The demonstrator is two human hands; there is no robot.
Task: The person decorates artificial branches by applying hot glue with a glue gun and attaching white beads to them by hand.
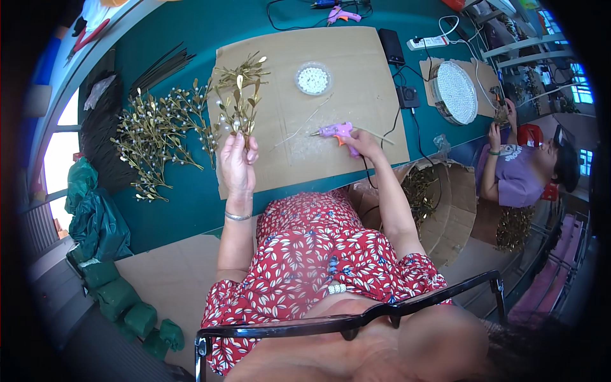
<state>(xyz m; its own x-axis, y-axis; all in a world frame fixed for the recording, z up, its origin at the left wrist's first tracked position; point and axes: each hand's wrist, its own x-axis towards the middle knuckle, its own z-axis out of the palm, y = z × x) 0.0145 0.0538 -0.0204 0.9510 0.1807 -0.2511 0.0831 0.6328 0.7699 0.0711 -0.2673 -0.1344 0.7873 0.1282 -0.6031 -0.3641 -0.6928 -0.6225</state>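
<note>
My left hand [238, 159] is closed on the stem of an artificial leaf sprig [240, 105] with gold-green leaves and white pearl beads, held upright over the left side of a cardboard sheet [280, 57]. In my right hand [367, 144] is a purple hot glue gun [335, 130] with an orange trigger; its nozzle points left, and a glue stick shows behind it. Beyond both hands a clear round bowl [314, 93] holds white beads [313, 79]. Thin glue strings [309, 121] lie on the cardboard near the nozzle.
Several beaded sprigs [159, 127] lie left on the green table [203, 38], near dark stems [162, 67]. A tray of white beads [456, 92], power strip [428, 42], black adapters and cords are right. Another glue gun [344, 15] lies far back. A co-worker [519, 165] works at right.
</note>
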